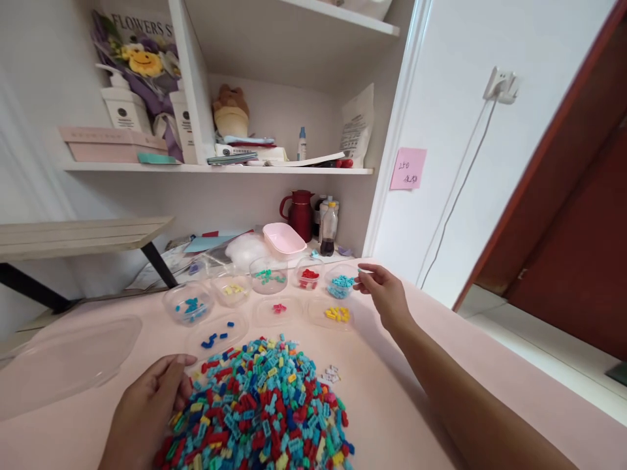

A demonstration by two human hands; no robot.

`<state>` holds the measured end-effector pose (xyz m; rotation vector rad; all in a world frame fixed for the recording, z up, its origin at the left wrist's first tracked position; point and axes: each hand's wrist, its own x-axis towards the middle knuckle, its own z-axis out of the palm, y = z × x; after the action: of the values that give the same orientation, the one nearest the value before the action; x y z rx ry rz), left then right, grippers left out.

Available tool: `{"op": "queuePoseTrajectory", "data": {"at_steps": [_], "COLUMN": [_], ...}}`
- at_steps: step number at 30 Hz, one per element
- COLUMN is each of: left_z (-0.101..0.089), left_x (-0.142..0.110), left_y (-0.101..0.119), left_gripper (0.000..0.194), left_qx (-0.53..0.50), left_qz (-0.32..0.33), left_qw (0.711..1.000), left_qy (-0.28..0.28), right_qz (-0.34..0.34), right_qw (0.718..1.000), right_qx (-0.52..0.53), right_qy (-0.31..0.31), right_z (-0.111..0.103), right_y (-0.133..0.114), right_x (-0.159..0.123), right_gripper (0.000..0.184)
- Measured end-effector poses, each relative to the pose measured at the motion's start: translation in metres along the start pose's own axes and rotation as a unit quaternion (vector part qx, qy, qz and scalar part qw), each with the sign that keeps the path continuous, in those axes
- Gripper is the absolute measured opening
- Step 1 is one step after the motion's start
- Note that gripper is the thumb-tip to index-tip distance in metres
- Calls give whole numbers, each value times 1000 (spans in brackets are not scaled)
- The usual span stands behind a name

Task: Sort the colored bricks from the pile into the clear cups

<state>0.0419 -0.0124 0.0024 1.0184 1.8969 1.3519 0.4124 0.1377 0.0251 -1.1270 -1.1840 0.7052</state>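
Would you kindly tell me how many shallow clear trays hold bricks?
3, just beyond the heap: the left tray holds dark-blue bricks, the middle tray pink bricks, the right tray yellow bricks.

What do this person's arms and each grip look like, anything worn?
Each grip is a bare hand: left hand and right hand, ungloved, with no ring or marking visible. The right forearm shows no sleeve, watch or bracelet; the left forearm falls outside the picture.
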Motion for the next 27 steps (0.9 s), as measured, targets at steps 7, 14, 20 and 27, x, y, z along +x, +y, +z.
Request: {"op": "queuePoseTrajectory", "data": {"at_steps": [7, 14, 20, 27], "left_z": [0, 2, -8, -33], "left_x": [-4, -3, -5, 3], "left_y": [5, 5, 6, 21], "left_gripper": [47, 42, 34, 26], "left_qx": [-10, -34, -101, -306], "left_qz": [-11, 21, 77, 70], "left_qw": [1000, 999, 992, 934], "left_qy": [1, -1, 12, 170], "right_qz": [34, 6, -57, -15], "right_qw": [999, 1000, 983, 948], "right_qx": [7, 9, -33, -80], "right_qy": [4, -21, -172, -308], "right_z": [-14, -17, 14, 22], "right_y": [10, 3, -14, -63], "right_x": [6, -11, -30, -43], "right_gripper": [32, 32, 32, 23]}}
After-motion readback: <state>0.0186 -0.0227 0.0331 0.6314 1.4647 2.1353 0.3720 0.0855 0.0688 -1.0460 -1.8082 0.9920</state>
